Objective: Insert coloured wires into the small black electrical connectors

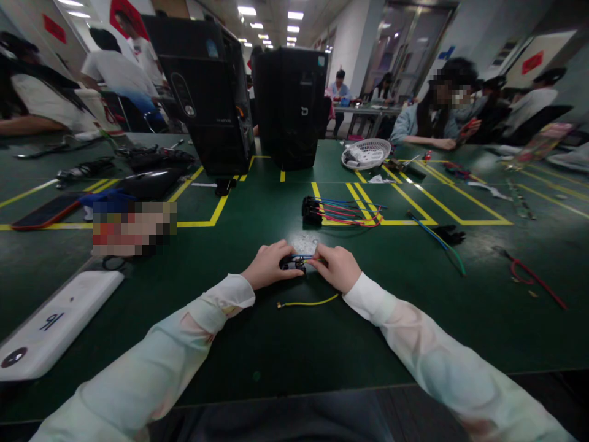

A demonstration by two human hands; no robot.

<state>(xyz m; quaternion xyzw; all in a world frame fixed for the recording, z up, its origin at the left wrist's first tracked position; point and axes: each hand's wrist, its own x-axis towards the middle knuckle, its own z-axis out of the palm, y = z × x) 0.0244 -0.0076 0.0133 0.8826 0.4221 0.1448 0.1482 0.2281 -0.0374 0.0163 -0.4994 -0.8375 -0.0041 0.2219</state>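
Observation:
My left hand (271, 264) grips a small black connector (294, 264) just above the green tabletop, thumb below and fingers over it. Blue and yellowish wires (304, 258) run from the connector to my right hand (338, 267), whose thumb and fingertips pinch them. Part of the connector is hidden by my fingers. On the table beneath my hands lies a yellow wire (308, 302) with a metal terminal at its left end. Beyond them rests a row of black connectors (311, 210) with blue and red wires (350, 212) stretching to the right.
Two black computer cases (202, 98) stand at the back. A white basket (365, 153) sits right of them. Blue and green wires (442, 239) and a red wire (536, 279) lie to the right. At the left is a long white device (59, 325). Several people sit around.

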